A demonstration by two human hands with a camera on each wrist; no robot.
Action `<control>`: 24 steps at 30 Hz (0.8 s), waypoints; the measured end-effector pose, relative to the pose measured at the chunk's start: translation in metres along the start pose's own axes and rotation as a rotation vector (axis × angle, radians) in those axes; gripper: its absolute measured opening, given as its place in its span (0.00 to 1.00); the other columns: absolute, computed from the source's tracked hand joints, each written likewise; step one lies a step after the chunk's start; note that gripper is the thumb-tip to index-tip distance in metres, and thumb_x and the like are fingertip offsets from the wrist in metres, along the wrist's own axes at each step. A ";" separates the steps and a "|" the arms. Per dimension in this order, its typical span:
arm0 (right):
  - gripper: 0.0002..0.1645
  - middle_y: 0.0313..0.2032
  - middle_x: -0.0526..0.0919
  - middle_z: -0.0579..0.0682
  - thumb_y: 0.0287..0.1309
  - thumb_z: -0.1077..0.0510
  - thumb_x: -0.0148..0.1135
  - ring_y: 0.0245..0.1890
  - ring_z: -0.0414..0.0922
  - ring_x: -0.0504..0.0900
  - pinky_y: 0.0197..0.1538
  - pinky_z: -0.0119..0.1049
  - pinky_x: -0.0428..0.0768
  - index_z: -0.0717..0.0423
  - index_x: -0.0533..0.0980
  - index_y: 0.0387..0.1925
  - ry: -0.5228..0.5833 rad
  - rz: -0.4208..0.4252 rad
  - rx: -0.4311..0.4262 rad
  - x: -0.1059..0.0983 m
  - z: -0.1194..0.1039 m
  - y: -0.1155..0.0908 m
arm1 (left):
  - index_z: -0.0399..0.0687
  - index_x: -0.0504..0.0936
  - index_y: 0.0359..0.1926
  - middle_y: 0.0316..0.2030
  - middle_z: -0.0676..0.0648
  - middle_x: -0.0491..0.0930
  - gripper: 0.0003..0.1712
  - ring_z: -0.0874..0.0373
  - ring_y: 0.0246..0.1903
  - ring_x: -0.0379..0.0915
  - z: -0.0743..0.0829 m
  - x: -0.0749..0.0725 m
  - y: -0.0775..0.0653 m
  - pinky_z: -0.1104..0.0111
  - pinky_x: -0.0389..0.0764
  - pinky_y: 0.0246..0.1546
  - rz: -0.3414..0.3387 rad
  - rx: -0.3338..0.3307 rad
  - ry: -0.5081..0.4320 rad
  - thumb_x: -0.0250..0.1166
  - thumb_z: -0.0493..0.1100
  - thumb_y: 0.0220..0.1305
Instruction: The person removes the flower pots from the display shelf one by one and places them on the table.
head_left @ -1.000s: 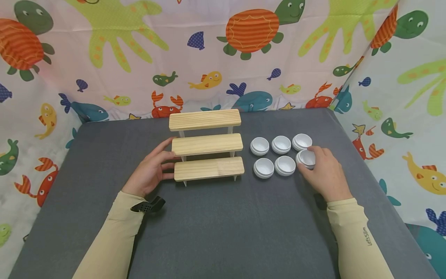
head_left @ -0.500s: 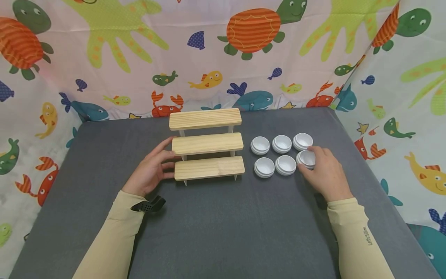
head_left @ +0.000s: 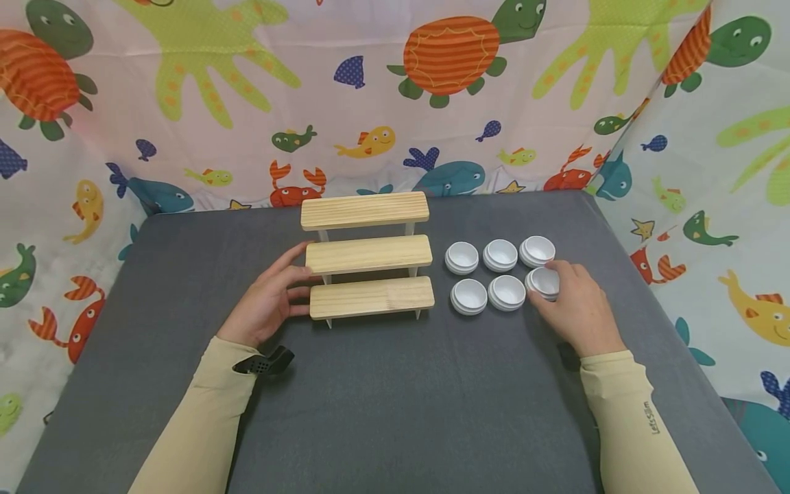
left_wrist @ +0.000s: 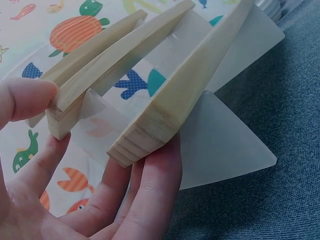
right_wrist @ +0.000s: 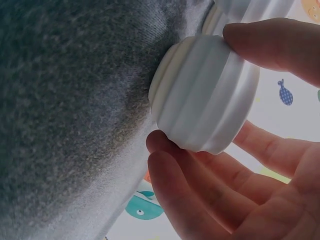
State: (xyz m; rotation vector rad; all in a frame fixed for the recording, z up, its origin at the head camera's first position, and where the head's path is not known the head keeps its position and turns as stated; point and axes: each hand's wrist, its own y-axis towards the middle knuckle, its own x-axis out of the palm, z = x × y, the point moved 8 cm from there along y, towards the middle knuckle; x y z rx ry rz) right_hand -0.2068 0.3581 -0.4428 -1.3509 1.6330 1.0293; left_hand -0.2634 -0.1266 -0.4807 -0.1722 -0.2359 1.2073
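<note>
A three-step display stand (head_left: 369, 255) has pale wooden shelves on whitish translucent side supports. My left hand (head_left: 262, 305) grips its left end. In the left wrist view, the thumb (left_wrist: 32, 98) and index finger pinch the end of the middle shelf (left_wrist: 120, 50), while other fingers lie against the lowest shelf (left_wrist: 165, 112). On the right, my right hand (head_left: 580, 309) holds a small white ribbed bowl (head_left: 544, 283), the front right one of two rows. Seen from the right wrist, thumb and fingertips sit on opposite sides of this bowl (right_wrist: 205, 95), which is at the grey cloth.
Several more white bowls (head_left: 468, 296) stand in two rows between the stand and my right hand. Grey cloth (head_left: 407, 398) covers the table. A curtain (head_left: 345, 103) printed with sea animals hangs along the back and both sides.
</note>
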 end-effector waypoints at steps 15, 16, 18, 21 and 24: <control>0.39 0.59 0.78 0.72 0.68 0.46 0.69 0.58 0.70 0.78 0.60 0.72 0.75 0.66 0.71 0.70 0.009 -0.046 0.010 0.007 0.003 0.006 | 0.74 0.53 0.86 0.74 0.40 0.68 0.41 0.49 0.57 0.84 -0.004 -0.005 0.001 0.54 0.89 0.52 0.014 0.001 0.010 0.61 0.54 0.81; 0.39 0.60 0.78 0.72 0.68 0.45 0.69 0.58 0.70 0.78 0.60 0.72 0.75 0.66 0.71 0.70 0.009 -0.048 0.012 0.007 0.004 0.006 | 0.73 0.52 0.86 0.75 0.40 0.68 0.42 0.49 0.57 0.84 -0.004 -0.005 0.001 0.55 0.89 0.53 0.010 0.001 0.019 0.61 0.55 0.81; 0.40 0.60 0.78 0.72 0.68 0.45 0.69 0.58 0.69 0.78 0.59 0.72 0.75 0.65 0.71 0.70 0.010 -0.043 0.012 0.007 0.004 0.005 | 0.72 0.50 0.87 0.76 0.40 0.68 0.43 0.49 0.58 0.84 -0.002 -0.004 0.001 0.56 0.89 0.54 0.000 -0.001 0.041 0.60 0.56 0.81; 0.40 0.60 0.78 0.71 0.68 0.43 0.70 0.59 0.69 0.78 0.59 0.72 0.75 0.64 0.71 0.71 0.018 -0.024 0.000 0.004 0.005 0.002 | 0.68 0.50 0.88 0.76 0.39 0.68 0.42 0.49 0.60 0.84 0.002 -0.007 -0.002 0.57 0.88 0.57 -0.004 0.000 0.077 0.59 0.57 0.82; 0.43 0.61 0.78 0.70 0.68 0.41 0.71 0.58 0.68 0.78 0.58 0.71 0.76 0.64 0.71 0.71 0.025 -0.001 -0.015 -0.001 0.006 -0.003 | 0.64 0.52 0.87 0.74 0.38 0.70 0.41 0.48 0.62 0.83 0.010 -0.013 -0.009 0.58 0.87 0.59 0.022 0.006 0.124 0.57 0.59 0.82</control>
